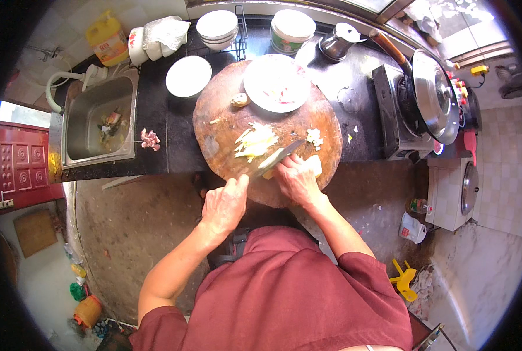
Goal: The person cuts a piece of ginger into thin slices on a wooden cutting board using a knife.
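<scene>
My left hand (225,205) grips the handle of a kitchen knife, whose blade (283,155) slants up and right across the round wooden chopping board (217,131). Close against the blade, the bent fingers of my right hand (297,180) hold down a pale yellow vegetable piece (314,166), mostly covered by the hand. Beyond the blade lies a pile of pale yellow-green strips (255,141). Small chopped white bits (314,137) sit to the right, and a knobby brownish root piece (240,100) rests near a white plate (275,83) holding some pinkish food.
The metal sink (100,118) at left contains scraps; pinkish meat (150,139) lies beside it. Behind the board are an empty white plate (188,76), stacked bowls (217,28), a white bucket (292,30) and a metal pot (339,41). A lidded wok (434,96) tilts over the stove (392,114).
</scene>
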Tool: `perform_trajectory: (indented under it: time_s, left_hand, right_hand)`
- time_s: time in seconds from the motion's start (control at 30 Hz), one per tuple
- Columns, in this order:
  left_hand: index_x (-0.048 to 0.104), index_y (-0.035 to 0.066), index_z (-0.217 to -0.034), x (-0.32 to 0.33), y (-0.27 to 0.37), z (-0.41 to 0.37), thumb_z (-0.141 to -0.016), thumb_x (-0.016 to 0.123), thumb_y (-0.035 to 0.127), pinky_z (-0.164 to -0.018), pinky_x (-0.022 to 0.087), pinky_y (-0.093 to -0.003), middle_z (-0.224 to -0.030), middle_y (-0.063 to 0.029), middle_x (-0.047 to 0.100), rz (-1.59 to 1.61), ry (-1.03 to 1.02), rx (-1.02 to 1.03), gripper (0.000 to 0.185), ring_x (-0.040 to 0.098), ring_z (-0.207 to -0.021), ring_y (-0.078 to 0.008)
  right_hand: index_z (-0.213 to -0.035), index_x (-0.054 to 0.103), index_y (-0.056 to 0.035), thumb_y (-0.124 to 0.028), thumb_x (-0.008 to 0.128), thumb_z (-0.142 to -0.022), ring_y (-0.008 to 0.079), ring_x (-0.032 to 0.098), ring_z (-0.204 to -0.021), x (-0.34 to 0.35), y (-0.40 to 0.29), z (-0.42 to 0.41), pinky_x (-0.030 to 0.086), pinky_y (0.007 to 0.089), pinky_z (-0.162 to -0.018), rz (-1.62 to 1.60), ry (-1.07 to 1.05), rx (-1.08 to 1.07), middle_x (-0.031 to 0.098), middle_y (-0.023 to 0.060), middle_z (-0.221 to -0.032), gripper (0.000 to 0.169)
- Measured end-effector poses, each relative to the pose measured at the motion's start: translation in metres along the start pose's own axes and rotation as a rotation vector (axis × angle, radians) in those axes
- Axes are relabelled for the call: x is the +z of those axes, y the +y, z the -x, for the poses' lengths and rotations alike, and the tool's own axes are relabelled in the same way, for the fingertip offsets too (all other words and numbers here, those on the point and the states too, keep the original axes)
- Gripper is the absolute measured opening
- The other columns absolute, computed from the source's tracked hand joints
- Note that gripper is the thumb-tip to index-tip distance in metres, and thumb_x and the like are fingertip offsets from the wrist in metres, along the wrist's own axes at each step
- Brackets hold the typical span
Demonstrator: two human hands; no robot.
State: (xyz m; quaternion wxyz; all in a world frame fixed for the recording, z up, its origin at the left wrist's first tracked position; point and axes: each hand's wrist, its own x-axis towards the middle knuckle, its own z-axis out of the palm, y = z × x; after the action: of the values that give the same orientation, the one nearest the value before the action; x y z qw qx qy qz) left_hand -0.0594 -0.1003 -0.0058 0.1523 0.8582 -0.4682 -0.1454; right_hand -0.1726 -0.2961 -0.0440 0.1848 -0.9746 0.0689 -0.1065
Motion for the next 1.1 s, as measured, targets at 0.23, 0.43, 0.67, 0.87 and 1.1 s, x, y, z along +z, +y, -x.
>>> perform_trajectory:
  time_s: [0.23,0.43,0.67,0.87,1.1]
  left_hand:
    - [0.054,0.007,-0.104,0.01,-0.006,-0.017,-0.097,0.058,0.016,-0.057,0.055,-0.0511,-0.079,-0.0175,0.066,0.03,0.016,-0.006,0.011,0.069,-0.067,-0.0406]
    - [0.054,0.008,-0.105,0.019,0.001,-0.014,-0.097,0.059,0.016,-0.056,0.055,-0.0506,-0.079,-0.0175,0.066,0.019,0.003,-0.014,0.012,0.069,-0.068,-0.04]
    - [0.055,0.008,-0.106,0.0,0.003,-0.002,-0.097,0.056,0.014,-0.057,0.055,-0.0505,-0.079,-0.0182,0.066,0.004,-0.055,-0.025,0.011,0.07,-0.067,-0.0394]
    - [0.054,0.007,-0.104,0.019,-0.003,-0.022,-0.098,0.059,0.017,-0.059,0.055,-0.0524,-0.078,-0.0177,0.066,0.095,0.024,0.005,0.013,0.069,-0.069,-0.0407]
    - [0.055,0.008,-0.104,0.009,0.007,-0.012,-0.097,0.059,0.018,-0.059,0.054,-0.0524,-0.079,-0.018,0.068,0.047,-0.039,-0.03,0.013,0.069,-0.07,-0.0407]
  right_hand:
    - [-0.084,0.063,-0.0056,-0.005,0.063,-0.075,0.0308,0.062,-0.09,-0.002,-0.002,-0.002,0.054,0.0409,-0.079,-0.01,0.035,-0.021,0.062,0.0116,-0.087,0.009]
    - [-0.084,0.062,-0.0054,-0.006,0.063,-0.075,0.03,0.062,-0.088,0.003,0.002,0.001,0.054,0.0406,-0.077,-0.004,0.026,-0.026,0.061,0.0109,-0.085,0.009]
    - [-0.085,0.063,-0.0052,-0.007,0.064,-0.074,0.0302,0.062,-0.089,0.0,0.001,0.002,0.053,0.0405,-0.077,0.015,0.004,-0.007,0.061,0.0108,-0.085,0.011]
    - [-0.084,0.063,-0.0057,-0.008,0.064,-0.075,0.0297,0.063,-0.089,-0.001,0.001,-0.002,0.054,0.0404,-0.076,-0.013,0.023,-0.041,0.062,0.0104,-0.086,0.01]
    - [-0.085,0.064,-0.011,-0.01,0.067,-0.075,0.0251,0.063,-0.087,0.009,0.008,0.005,0.046,0.0422,-0.068,0.01,0.035,-0.045,0.06,0.0055,-0.084,0.01]
